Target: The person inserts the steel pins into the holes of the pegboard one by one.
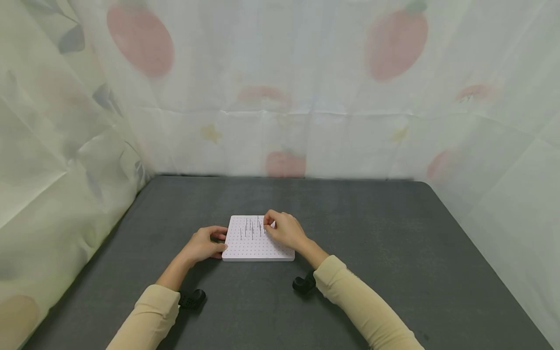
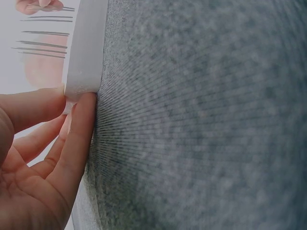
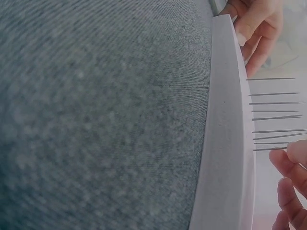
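A white board [image 1: 258,251] full of small holes lies on the dark table. Several thin metal pins [image 3: 276,103] stand upright in it, mostly in its back half. At the board's left edge, my left hand [image 1: 202,244] holds on, thumb near the top edge and fingers along the side. My right hand [image 1: 285,231] is over the board's back right part. Its thumb and index finger pinch the upper part of a thin metal pin [image 3: 266,149], whose lower end meets the board. In the left wrist view, the right fingertips [image 2: 45,4] show beside the pins.
The dark grey table [image 1: 372,233] stretches around the board on all sides. A printed curtain [image 1: 332,146] hangs behind the table, and more cloth [image 1: 87,170] hangs along the left. A black device [image 1: 192,299] is on the left wrist, another [image 1: 303,285] on the right.
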Demonstrator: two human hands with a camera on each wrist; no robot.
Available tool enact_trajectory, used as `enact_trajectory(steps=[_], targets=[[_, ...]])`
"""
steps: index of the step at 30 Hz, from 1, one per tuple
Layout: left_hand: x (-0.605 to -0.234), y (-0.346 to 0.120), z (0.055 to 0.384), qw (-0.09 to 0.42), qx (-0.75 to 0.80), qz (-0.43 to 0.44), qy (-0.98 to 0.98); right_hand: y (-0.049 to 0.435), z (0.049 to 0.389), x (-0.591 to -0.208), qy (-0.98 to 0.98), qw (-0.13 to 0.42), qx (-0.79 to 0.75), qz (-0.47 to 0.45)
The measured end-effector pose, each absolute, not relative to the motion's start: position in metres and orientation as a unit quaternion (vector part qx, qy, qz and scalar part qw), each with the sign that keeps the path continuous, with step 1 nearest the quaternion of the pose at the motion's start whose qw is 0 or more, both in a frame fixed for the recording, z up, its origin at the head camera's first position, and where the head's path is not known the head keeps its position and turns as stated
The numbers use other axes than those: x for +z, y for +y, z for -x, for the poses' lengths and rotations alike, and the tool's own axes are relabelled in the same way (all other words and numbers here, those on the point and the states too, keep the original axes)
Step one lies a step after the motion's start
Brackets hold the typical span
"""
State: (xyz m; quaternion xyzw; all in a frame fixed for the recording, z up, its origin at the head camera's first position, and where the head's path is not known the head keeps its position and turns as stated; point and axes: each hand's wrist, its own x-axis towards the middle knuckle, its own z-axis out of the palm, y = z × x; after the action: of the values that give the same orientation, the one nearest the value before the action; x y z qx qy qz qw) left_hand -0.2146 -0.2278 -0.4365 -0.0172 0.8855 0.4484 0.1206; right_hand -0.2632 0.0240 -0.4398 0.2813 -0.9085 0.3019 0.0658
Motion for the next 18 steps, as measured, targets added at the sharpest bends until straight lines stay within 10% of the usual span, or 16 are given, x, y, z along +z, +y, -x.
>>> enact_trajectory(steps=[18], targets=[[-0.4366,-0.2281,0.2143,0.122,0.455,0.013,0.882,0.0223,0.2615,-0.4417,-0.916,0.056,0.287,-0.275]])
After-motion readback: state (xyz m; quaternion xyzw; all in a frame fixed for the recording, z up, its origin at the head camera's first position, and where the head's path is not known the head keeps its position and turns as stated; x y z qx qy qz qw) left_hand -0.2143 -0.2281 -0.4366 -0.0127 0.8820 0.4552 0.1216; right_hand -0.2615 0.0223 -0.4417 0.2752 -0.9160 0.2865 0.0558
